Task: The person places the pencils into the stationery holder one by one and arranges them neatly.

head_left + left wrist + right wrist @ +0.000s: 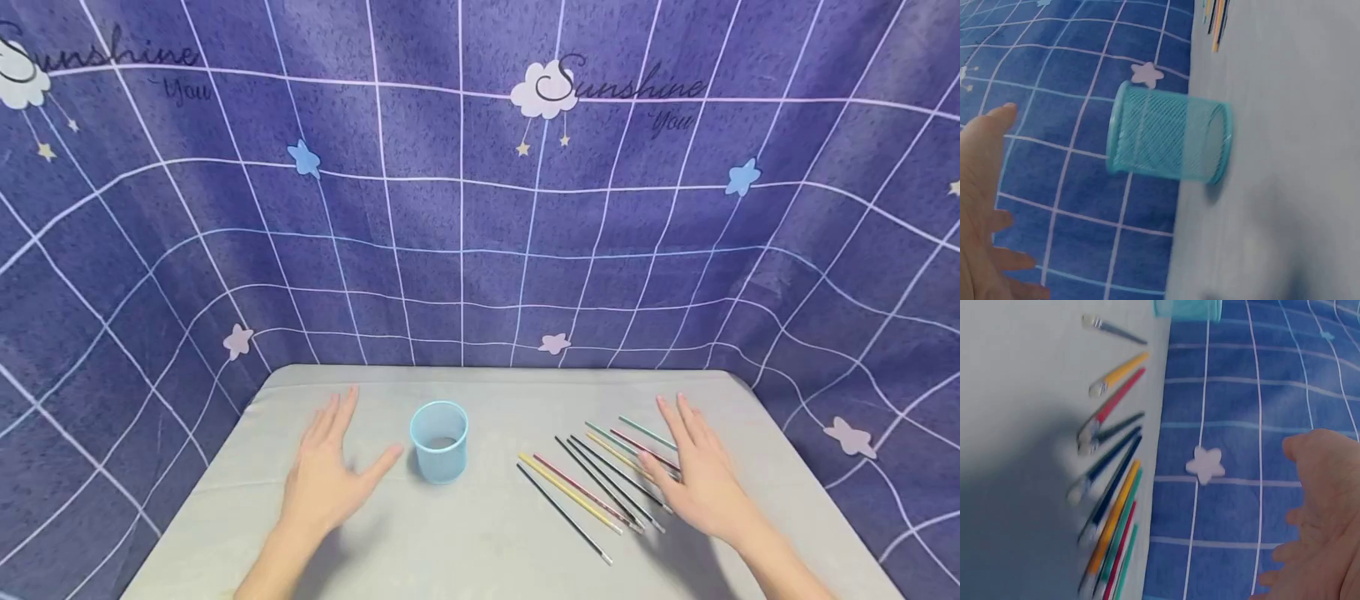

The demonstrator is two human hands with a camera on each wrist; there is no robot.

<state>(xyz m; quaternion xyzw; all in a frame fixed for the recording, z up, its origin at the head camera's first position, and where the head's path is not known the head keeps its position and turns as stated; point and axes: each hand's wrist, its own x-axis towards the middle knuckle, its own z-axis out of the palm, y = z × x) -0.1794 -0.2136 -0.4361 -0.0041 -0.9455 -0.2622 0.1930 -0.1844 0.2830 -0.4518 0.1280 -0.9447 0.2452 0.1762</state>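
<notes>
A blue checked cloth (480, 208) with stars and clouds hangs behind and around the grey counter (487, 533), closing it in at the far edge and both sides. On the counter, both hands lie flat with fingers spread, holding nothing. The left hand (326, 471) rests left of centre, its thumb reaching toward the blue mesh cup (438, 440) just beside it but apart from it. The cup stands upright and looks empty. The right hand (693, 475) lies over the right end of a loose fan of brushes (600, 479); whether its fingers touch the nearest ones I cannot tell. The brushes, thin and of several colours, lie side by side to the right of the cup, well apart from it. The cup looks light and tall for its base, so a sideways knock from the left thumb could likely tip it or send it rolling. The brushes are round and thin, so a sweep of the right hand could scatter them or push the rightmost toward the right edge of the counter. Open room lies near the person, between the two forearms, and in the far strip behind the cup; the corners at left and right are tighter against the cloth.
</notes>
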